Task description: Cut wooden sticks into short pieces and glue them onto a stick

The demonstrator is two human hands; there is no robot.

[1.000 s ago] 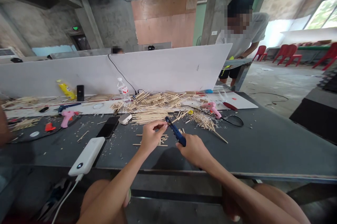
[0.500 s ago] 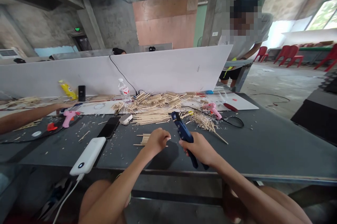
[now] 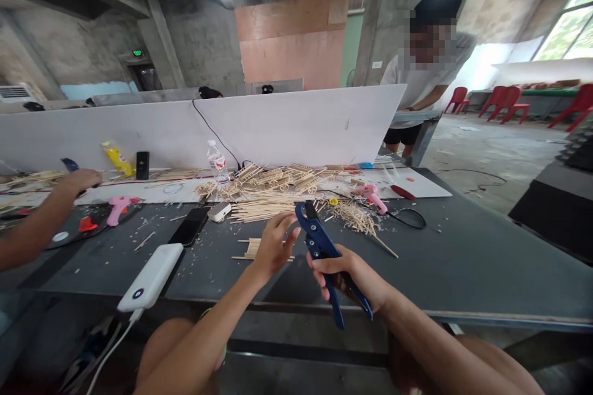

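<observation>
My right hand (image 3: 345, 271) is closed around the handles of a blue hand cutter (image 3: 319, 237), whose handles spread apart toward me. The cutter's jaw end points up and away, over the tabletop. My left hand (image 3: 275, 248) is beside the jaw, thumb and fingers apart; I see nothing held in it. Behind its wrist lies a small frame of wooden sticks (image 3: 252, 249), partly covered by the hand. Beyond both hands are a row of loose thin sticks (image 3: 259, 209) and a heap of short stick pieces (image 3: 356, 217).
Pink glue guns (image 3: 373, 196) (image 3: 119, 209) lie at right and left. A white power bank (image 3: 152, 274), black phone (image 3: 189, 226) and water bottle (image 3: 217, 163) stand left. A co-worker's hand (image 3: 83, 180) holds a dark blue tool. Another person (image 3: 426, 73) stands beyond the white divider (image 3: 287, 123).
My left fingers have gone from a pinch to spread, closer to the cutter's jaw. The cutter has shifted slightly toward me, its handles wider apart. The co-worker's hand has moved left.
</observation>
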